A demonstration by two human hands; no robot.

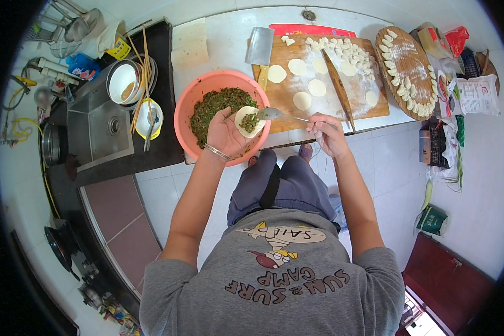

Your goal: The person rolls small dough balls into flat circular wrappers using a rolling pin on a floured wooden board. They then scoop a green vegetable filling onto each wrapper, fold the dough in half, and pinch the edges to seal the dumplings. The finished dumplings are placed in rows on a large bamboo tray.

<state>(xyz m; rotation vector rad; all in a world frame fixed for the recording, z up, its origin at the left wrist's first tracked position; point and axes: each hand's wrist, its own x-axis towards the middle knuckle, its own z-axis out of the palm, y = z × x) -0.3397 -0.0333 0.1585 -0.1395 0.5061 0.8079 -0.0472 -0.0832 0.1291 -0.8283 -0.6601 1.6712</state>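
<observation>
On the palm and fingers of my left hand (224,134) rests a round dumpling wrapper (241,115) with green filling (250,122) in its middle. It is held over the near right rim of a pink basin (182,119), which contains chopped green filling (214,109). My right hand (328,134) grips the thin handle of a metal spoon (270,113), whose bowl touches the wrapper's right edge. To the right, a floured wooden cutting board (288,122) carries several flat wrappers (302,101), a rolling pin (337,89) and small dough pieces (347,51).
A cleaver (260,47) lies at the board's left edge. Shaped dumplings line a round wooden board (407,64) at the far right. Chopsticks (145,78) cross bowls beside the sink (98,131) at left. Bags and a black basket (438,147) stand along the right.
</observation>
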